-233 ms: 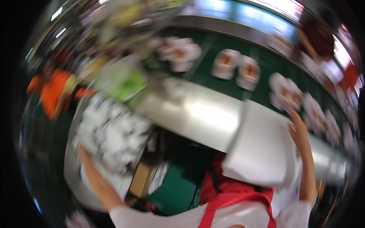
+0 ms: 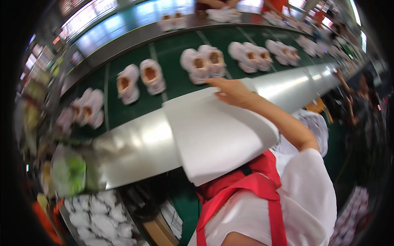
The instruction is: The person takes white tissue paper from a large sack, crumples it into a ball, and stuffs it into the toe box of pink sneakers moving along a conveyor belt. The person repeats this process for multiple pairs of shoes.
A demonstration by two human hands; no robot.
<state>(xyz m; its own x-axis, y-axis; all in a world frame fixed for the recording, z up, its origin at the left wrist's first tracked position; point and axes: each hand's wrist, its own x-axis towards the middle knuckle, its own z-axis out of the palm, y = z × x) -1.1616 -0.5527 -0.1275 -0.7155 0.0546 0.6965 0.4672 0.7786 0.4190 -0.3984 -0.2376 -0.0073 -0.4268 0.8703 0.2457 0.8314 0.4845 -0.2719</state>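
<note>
My right hand (image 2: 233, 92) reaches over the far edge of a stack of white sheets (image 2: 221, 133), its forefinger stretched toward the toe of a pale pink shoe (image 2: 196, 65). Whether the fingertip touches the shoe, I cannot tell. The fingers are apart and nothing shows in them. Beside that shoe stands its mate (image 2: 213, 59), on a green conveyor belt (image 2: 172, 53). The sheets lie across a metal ledge (image 2: 137, 143) and overhang it toward my red apron (image 2: 262, 176). My left hand is out of view; only a bit of skin shows at the lower edge.
More shoe pairs line the belt, including one pair to the left (image 2: 152, 77). A bin of white crumpled bundles (image 2: 98, 217) stands at lower left, below a clear bag with green contents (image 2: 74, 172). A cardboard box (image 2: 160, 231) sits under the ledge. People work across the belt.
The view has swung right, so the bin and belt sit further left. My left hand, earlier over the white bundles, has left the picture. My right hand still reaches toward the shoes.
</note>
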